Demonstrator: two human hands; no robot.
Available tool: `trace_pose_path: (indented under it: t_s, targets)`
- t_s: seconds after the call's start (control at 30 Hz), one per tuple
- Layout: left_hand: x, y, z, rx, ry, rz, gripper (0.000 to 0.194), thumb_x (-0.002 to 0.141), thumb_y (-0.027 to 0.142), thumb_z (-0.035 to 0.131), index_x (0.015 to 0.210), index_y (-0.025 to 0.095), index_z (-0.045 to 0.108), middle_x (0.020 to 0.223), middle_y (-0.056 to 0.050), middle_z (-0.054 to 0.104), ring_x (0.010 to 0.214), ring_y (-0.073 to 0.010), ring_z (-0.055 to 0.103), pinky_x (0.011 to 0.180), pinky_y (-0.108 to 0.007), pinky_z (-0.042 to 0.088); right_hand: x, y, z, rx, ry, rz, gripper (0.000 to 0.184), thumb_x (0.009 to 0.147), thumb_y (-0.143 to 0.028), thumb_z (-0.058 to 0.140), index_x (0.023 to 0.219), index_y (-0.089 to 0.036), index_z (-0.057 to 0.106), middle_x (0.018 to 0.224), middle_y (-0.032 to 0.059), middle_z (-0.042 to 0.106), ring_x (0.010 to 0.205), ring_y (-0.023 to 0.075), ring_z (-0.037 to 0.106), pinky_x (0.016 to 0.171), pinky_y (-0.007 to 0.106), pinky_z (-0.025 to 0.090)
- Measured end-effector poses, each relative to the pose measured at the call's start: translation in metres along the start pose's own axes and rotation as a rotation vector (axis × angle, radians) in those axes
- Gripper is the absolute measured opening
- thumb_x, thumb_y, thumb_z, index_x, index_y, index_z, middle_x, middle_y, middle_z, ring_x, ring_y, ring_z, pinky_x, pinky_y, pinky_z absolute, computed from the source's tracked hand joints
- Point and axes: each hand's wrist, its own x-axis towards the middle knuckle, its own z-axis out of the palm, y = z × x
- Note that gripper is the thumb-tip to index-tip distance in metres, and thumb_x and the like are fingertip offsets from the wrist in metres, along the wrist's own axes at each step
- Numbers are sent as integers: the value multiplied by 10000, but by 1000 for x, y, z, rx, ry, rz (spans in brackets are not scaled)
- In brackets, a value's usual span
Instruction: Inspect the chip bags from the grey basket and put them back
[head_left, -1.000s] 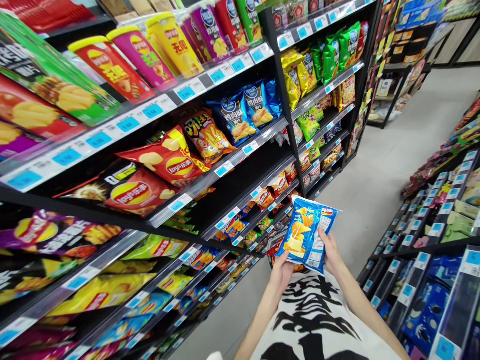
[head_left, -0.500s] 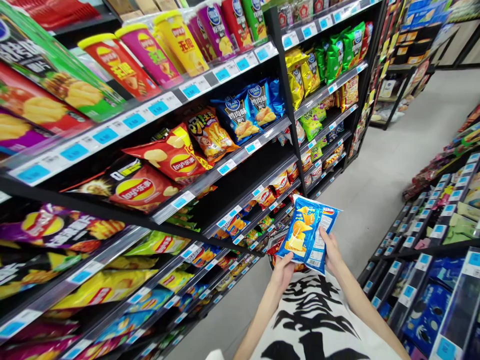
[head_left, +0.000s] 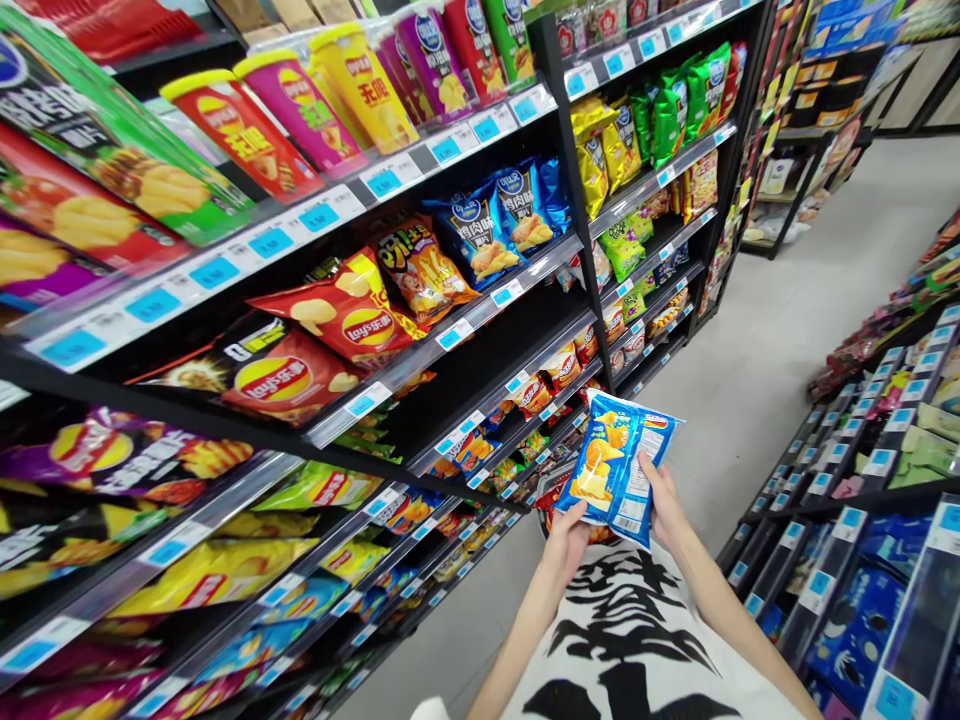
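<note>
A blue snack bag (head_left: pixel 616 462) with yellow pieces printed on it is held in front of my body, its back with the white text panel and barcode turned up to me. My left hand (head_left: pixel 568 535) grips its lower left corner, thumb on top. On the right edge my right hand (head_left: pixel 664 500) is closed round the bag, thumb over the printed panel. The fingers beneath the bag are hidden on both sides. Just beyond and below the bag, partly covered by it, shows something red (head_left: pixel 551 500) that I cannot make out.
A tall snack shelf (head_left: pixel 480 325) with chip bags and tubs runs along my left. Red chip bags (head_left: pixel 352 310) and blue chip bags (head_left: pixel 480 230) lie on its middle level. Low shelves (head_left: pixel 832 540) stand at my right. Grey floor (head_left: pixel 757 300) runs between them.
</note>
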Motion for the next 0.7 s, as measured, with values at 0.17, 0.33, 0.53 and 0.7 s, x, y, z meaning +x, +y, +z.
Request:
trace_pose_path:
  t_s: [0.17,0.33,0.53,0.7]
  targets:
    - [0,0,1,-9,9,-4,686,778,316,912,1414,228,669,1413,-125,737,1374,-368,640,1189,-563,478,-3,-3,4,3,27,4,534,664,-581,969,1017,-227,782,1000,68,872,868,318,837,794,416,712]
    - [1,-1,1,-5,32,-16,793,754,332,927,1480,249,619,1439,-130,722,1386,-387,630,1196,-592,461,-4,-5,6,9,30,15,535,658,-565,971,1027,-224,787,1015,75,872,885,330,838,805,425,711]
    - [1,-2,-1,3,20,-8,780,765,334,925,1479,249,623,1435,-130,725,1373,-386,639,1184,-587,475,-4,-6,6,4,22,17,513,671,-572,962,1014,-235,784,1006,72,872,892,340,838,825,450,713]
    - [0,-1,-2,2,15,-14,763,775,333,921,1474,246,628,1422,-135,732,1359,-390,650,1169,-596,487,-5,-6,7,6,25,16,568,622,-594,985,1016,-234,790,1000,60,874,887,331,837,821,440,718]
